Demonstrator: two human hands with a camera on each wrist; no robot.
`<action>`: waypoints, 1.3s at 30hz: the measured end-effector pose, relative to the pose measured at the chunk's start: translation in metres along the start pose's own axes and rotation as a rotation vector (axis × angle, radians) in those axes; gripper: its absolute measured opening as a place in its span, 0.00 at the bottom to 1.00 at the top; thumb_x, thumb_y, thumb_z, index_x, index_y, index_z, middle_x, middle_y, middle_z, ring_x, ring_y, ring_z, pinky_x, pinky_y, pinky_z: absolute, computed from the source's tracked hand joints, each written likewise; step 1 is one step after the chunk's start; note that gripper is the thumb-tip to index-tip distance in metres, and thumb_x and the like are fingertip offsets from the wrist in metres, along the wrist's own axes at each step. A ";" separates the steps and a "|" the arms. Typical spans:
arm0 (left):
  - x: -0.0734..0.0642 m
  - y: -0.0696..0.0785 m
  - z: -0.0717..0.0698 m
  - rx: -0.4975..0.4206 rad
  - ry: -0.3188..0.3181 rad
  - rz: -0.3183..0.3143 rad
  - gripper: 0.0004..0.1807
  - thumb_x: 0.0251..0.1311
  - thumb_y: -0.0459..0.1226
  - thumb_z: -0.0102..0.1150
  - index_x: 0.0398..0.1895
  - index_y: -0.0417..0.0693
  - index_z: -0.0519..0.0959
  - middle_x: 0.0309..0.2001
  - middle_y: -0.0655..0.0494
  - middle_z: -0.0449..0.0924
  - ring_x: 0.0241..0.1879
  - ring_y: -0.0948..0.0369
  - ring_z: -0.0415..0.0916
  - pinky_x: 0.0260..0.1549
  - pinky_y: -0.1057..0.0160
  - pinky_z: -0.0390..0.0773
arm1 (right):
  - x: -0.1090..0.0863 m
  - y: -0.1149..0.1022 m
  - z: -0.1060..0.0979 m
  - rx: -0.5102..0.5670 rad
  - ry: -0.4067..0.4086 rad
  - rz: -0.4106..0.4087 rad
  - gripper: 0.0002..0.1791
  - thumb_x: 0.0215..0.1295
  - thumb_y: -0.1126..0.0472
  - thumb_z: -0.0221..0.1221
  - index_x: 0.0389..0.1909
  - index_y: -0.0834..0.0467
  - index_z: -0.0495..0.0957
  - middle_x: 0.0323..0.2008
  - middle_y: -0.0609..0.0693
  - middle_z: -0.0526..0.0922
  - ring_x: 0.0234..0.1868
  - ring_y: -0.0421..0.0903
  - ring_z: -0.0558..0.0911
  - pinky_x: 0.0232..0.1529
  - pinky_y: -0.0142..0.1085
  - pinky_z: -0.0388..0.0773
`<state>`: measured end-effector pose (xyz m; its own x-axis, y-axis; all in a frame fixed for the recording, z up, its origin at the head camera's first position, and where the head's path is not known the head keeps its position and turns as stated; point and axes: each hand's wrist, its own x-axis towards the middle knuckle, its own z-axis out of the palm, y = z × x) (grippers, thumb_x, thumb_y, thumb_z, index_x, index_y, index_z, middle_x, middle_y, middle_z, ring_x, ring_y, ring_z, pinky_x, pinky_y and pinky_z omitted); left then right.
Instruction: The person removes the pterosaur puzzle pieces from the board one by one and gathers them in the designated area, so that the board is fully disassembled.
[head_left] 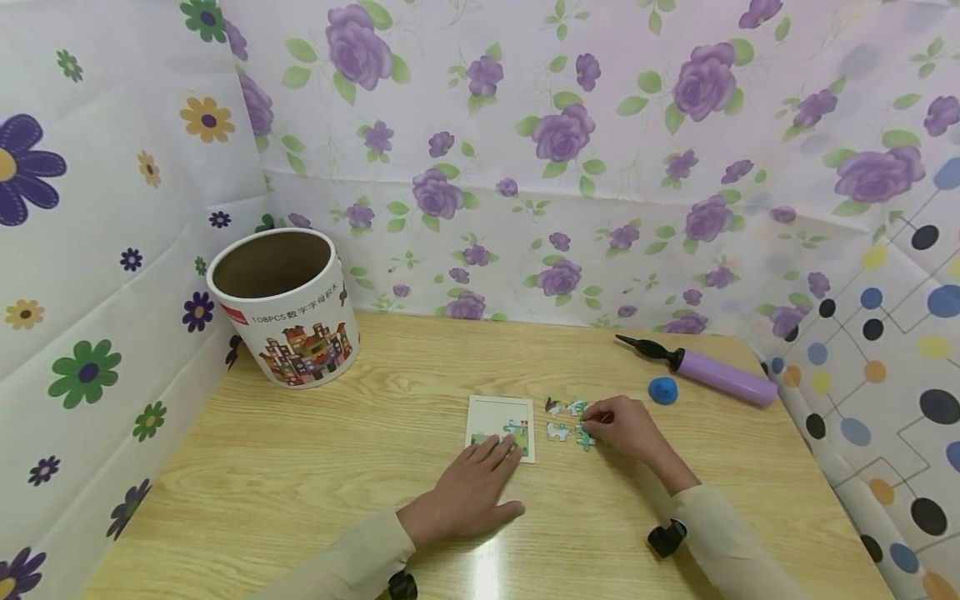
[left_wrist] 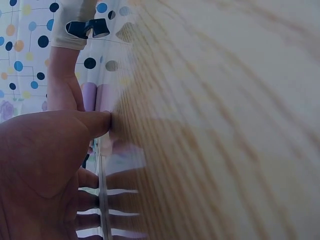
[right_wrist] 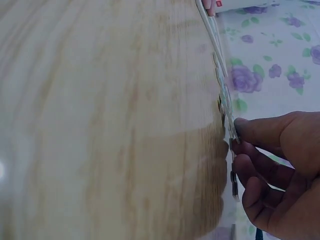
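My left hand [head_left: 471,493] lies with straight fingers across the lower part of a square white-rimmed puzzle board [head_left: 491,402]. A few joined puzzle pieces [head_left: 517,427] show in the board's lower right, partly covered by the fingers. Right of the board, several loose jigsaw pieces [head_left: 557,431] lie on the wooden table. Over the right side of this group, my right hand [head_left: 628,427] pinches a puzzle piece [right_wrist: 234,135] between thumb and curled index finger, seen in the right wrist view. The picture on that piece is hidden.
A large white printed bucket [head_left: 300,333] stands at the back left. Behind the right hand are a small blue lump [head_left: 663,390] and a purple hand pump [head_left: 723,375] with a black nozzle. Patterned cloth walls [head_left: 465,167] enclose the wooden table [head_left: 300,450].
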<state>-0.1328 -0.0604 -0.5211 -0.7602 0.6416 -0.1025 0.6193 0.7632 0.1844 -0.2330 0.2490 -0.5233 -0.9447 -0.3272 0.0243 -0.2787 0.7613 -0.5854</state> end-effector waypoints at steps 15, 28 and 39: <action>0.000 0.001 -0.002 0.023 0.017 0.012 0.42 0.75 0.61 0.44 0.80 0.44 0.57 0.81 0.44 0.52 0.79 0.47 0.51 0.73 0.46 0.60 | 0.008 -0.024 0.001 0.008 -0.003 -0.108 0.07 0.67 0.61 0.67 0.44 0.56 0.89 0.35 0.44 0.87 0.35 0.40 0.82 0.37 0.38 0.80; -0.005 0.006 0.003 0.042 0.025 0.008 0.44 0.76 0.62 0.38 0.81 0.41 0.53 0.81 0.45 0.52 0.80 0.47 0.48 0.74 0.46 0.56 | 0.029 -0.054 0.023 0.039 -0.065 -0.197 0.09 0.69 0.60 0.66 0.46 0.55 0.88 0.38 0.44 0.87 0.37 0.38 0.83 0.38 0.35 0.81; -0.011 0.007 0.001 0.023 0.008 0.004 0.44 0.76 0.61 0.39 0.81 0.40 0.52 0.82 0.46 0.49 0.80 0.47 0.45 0.75 0.47 0.54 | 0.046 -0.067 0.047 0.005 -0.121 -0.242 0.08 0.67 0.59 0.68 0.45 0.54 0.89 0.36 0.43 0.88 0.36 0.37 0.82 0.40 0.34 0.80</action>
<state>-0.1202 -0.0623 -0.5200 -0.7589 0.6444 -0.0938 0.6270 0.7620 0.1618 -0.2496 0.1563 -0.5213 -0.8230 -0.5640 0.0678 -0.4930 0.6499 -0.5785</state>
